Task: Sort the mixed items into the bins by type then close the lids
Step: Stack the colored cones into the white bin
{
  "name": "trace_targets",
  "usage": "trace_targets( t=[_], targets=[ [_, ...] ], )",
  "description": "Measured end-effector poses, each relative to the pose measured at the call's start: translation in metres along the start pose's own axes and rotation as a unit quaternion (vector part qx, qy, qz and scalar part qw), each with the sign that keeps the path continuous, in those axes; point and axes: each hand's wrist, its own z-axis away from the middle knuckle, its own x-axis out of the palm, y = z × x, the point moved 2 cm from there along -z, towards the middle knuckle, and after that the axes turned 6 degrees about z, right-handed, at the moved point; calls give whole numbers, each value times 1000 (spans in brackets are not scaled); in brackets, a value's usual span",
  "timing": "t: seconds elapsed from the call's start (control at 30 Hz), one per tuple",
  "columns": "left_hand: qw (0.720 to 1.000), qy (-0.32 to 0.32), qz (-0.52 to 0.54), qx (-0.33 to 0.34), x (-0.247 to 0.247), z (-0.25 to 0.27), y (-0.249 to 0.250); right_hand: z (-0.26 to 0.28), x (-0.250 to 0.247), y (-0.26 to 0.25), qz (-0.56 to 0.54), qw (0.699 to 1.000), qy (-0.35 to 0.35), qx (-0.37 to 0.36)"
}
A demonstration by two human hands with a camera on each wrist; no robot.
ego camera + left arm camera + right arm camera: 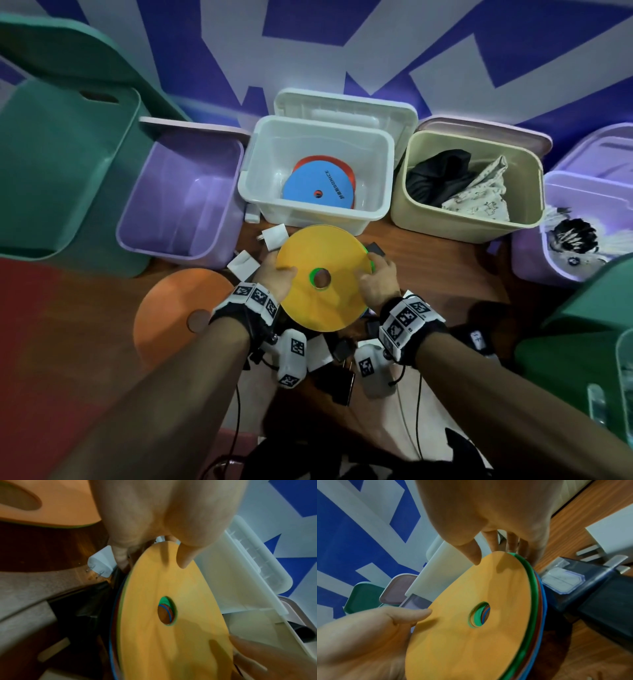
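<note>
A stack of flat discs (323,281), yellow on top with green, red and blue edges beneath, is clamped in both grips, left hand (274,279) and right hand (378,282), just before the white bin (317,212). Chargers beneath are mostly hidden.

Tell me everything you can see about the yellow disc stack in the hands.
The disc stack is a bundle of thin, flat, foam-like rings, yellow on top, with green, red-brown and blue edges beneath and a round centre hole. The left hand and right hand grip opposite rims, holding it before the white bin.
</note>
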Motion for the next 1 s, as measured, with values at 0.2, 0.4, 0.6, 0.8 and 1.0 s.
trace_targets(
  t=[0.2, 0.4, 0.6, 0.8, 1.0],
  targets=[
    [1000, 1, 7, 27, 0, 6, 2, 5, -1, 6, -66, 997, 33, -26],
    [995, -43, 87, 31, -14, 16, 5, 34, -4, -2, -168, 981, 89, -47],
    [985, -22, 169, 40, -50, 28, -4, 73, 25, -20, -248, 960, 101, -78],
    [981, -1, 190, 46, -109, 54, -24, 105, 72, -44, -260, 959, 55, -100],
    [982, 25, 177, 55, -180, 74, -56, 134, 136, -79, -177, 976, -26, -126]
  ],
)
